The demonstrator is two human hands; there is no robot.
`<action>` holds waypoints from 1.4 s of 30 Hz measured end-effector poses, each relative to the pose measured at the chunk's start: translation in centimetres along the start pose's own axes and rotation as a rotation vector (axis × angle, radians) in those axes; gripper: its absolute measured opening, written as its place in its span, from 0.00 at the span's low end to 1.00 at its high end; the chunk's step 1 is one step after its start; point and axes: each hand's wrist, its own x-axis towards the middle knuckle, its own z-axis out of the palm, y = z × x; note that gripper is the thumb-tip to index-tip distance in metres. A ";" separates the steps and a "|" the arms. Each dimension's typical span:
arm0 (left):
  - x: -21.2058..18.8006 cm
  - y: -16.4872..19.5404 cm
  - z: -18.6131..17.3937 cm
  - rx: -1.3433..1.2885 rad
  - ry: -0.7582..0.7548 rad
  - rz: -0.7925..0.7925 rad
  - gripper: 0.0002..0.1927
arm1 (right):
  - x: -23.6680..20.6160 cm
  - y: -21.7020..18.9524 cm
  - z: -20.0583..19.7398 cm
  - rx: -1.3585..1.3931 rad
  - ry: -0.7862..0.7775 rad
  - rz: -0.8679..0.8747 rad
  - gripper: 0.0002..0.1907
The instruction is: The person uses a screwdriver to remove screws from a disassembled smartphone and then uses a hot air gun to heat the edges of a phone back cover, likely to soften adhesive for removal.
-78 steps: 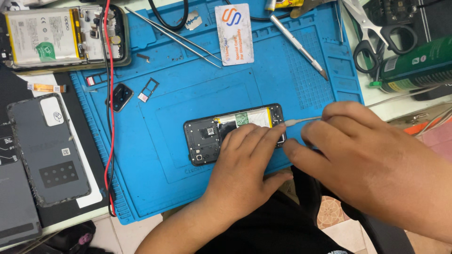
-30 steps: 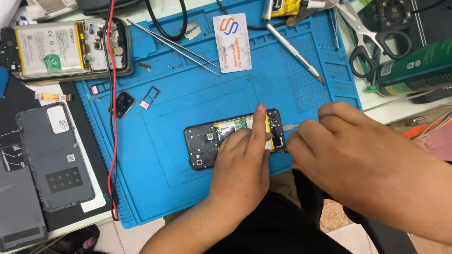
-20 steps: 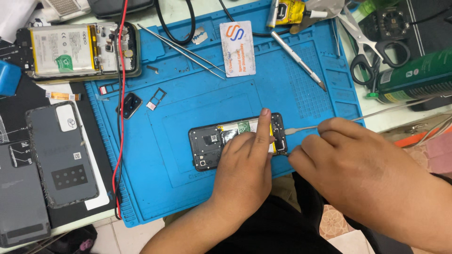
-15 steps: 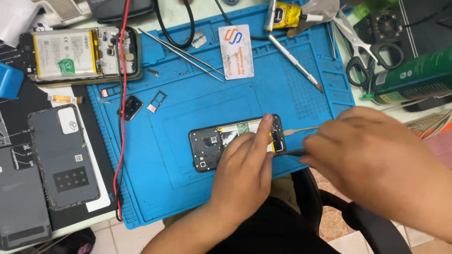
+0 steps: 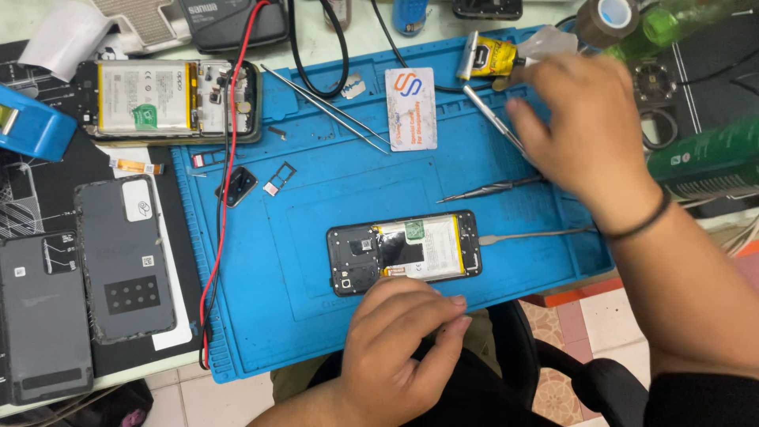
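Opened phone (image 5: 405,251) lies flat, back cover off, near the front edge of the blue mat (image 5: 261,316). Battery and board exposed, so it likely handles light and stiff but fragile inside; best held by the outer frame edges, not the exposed parts. Left hand (image 5: 399,344) rests just below the phone on the mat, fingers curled loosely, holding nothing, fingertips close to the phone's lower edge but apparently not touching. Right hand (image 5: 589,130) is up at the far right of the mat, over the screwdriver (image 5: 494,119) and the tip end of the tweezers (image 5: 494,188); fingers bent, motion-blurred, cannot tell if it grips anything. A thin metal spudger (image 5: 538,234) lies just right of the phone, apart from both hands.

Around: card (image 5: 411,108) and long probes (image 5: 324,109) at the mat's top, SIM tray (image 5: 278,177) and small camera part (image 5: 237,187) left of the phone. Second opened phone (image 5: 170,99) at upper left, two back covers (image 5: 122,257) off the mat to the left. Red wire (image 5: 220,237) runs down the mat's left side. Green bottle (image 5: 704,158) and tape roll (image 5: 605,17) crowd the right hand's area; loose tools there could be knocked.
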 end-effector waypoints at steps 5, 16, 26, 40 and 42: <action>-0.4 0.5 -0.1 0.002 -0.063 -0.022 0.11 | 3.2 3.3 4.2 -0.243 -0.004 -0.039 0.13; -0.5 0.2 -0.4 -0.082 0.037 -0.275 0.24 | -3.9 -4.3 -3.7 0.525 0.146 0.349 0.21; -1.6 -0.8 -0.8 -0.134 -0.543 -0.428 0.33 | -13.9 -10.9 -2.1 1.299 -0.390 0.343 0.43; -5.3 -1.4 -0.4 -0.163 -0.190 -0.330 0.14 | -17.6 -11.5 1.0 1.497 -0.197 0.513 0.22; -5.4 -1.5 -0.4 -0.115 -0.165 -0.289 0.12 | -17.0 -11.8 0.8 1.486 -0.254 0.566 0.22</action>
